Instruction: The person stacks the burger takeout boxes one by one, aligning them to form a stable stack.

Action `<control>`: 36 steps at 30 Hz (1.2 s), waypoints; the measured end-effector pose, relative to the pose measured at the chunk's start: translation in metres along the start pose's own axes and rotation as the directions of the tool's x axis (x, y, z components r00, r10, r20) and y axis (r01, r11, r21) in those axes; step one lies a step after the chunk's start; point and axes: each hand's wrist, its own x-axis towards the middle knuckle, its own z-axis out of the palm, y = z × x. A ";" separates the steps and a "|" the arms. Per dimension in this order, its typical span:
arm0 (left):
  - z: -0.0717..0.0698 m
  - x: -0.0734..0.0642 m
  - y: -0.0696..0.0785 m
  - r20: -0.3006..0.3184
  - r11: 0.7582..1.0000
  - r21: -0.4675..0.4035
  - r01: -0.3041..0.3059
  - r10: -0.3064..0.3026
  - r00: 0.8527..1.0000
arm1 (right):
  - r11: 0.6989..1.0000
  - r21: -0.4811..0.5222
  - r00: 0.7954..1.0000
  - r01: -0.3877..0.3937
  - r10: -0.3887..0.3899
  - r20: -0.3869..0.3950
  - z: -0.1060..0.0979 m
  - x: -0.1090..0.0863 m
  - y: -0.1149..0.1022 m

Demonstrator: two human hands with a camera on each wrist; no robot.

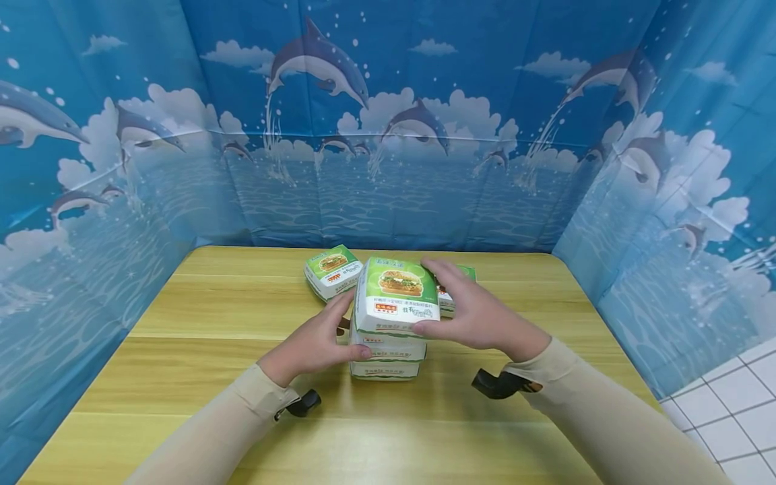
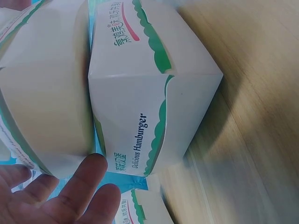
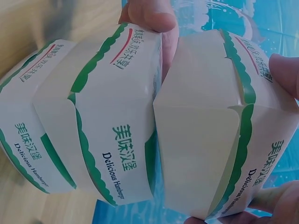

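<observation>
Hamburger boxes [image 1: 388, 370], white with green scalloped trim, stand stacked on the wooden table. My right hand [image 1: 469, 310] grips the topmost hamburger box [image 1: 397, 296], thumb on its front and fingers over its far right side. That box tilts, leaving a narrow gap above the box below [image 3: 119, 116]. My left hand [image 1: 315, 340] is at the stack's left side, fingers extended and spread. Its thumb lies against the front of the box under the top one. In the left wrist view, the left fingers [image 2: 84, 186] reach along the upper boxes.
Another hamburger box [image 1: 333, 269] lies behind the stack to the left. One more [image 1: 447, 306] sits behind my right hand, partly hidden. Blue dolphin-print curtains [image 1: 388, 188] surround the table [image 1: 200, 323]. White tiles [image 1: 739, 397] show at the right. Each wrist carries a black strap piece.
</observation>
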 end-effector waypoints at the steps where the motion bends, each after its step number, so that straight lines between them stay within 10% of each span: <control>1: 0.000 0.000 0.000 0.001 1.000 -0.003 -0.003 0.003 1.000 | 1.000 -0.001 1.000 0.002 -0.002 0.002 0.001 0.000 0.000; 36: 0.000 -0.001 -0.001 0.007 0.997 -0.044 -0.066 0.066 0.998 | 0.995 0.098 0.998 0.011 -0.016 0.058 0.006 0.000 0.004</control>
